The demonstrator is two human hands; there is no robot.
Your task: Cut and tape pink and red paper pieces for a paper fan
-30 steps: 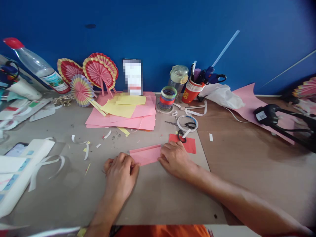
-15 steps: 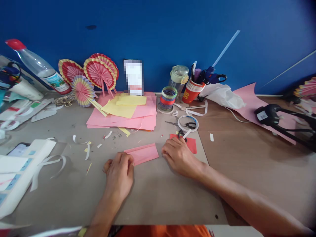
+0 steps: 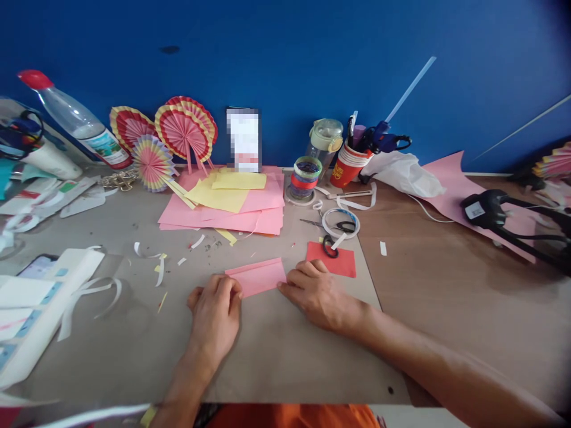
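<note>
A folded strip of pink paper (image 3: pixel 259 278) lies on the grey mat in front of me, with a narrow fold along its far edge. My left hand (image 3: pixel 216 309) is closed on its left end, the thumb and fingertips together there. At the right end, my right hand (image 3: pixel 317 294) has curled fingers, and its fingertips grip the near right corner. Just beyond my right hand is a red piece of paper (image 3: pixel 343 264), with a black scissors handle (image 3: pixel 330 246) resting over its far edge.
Pink sheets (image 3: pixel 214 220) with yellow paper (image 3: pixel 227 193) are stacked at the back. Folded paper fans (image 3: pixel 184 132) lean against the blue wall. A tape roll (image 3: pixel 328 223), a red paper cup (image 3: pixel 350 166) and a bottle (image 3: pixel 89 134) stand around. White paper scraps (image 3: pixel 160 276) lie on the left.
My right hand has moved left and toward me, from beside the red paper onto the right end of the pink paper. My left hand has stayed at the left end.
</note>
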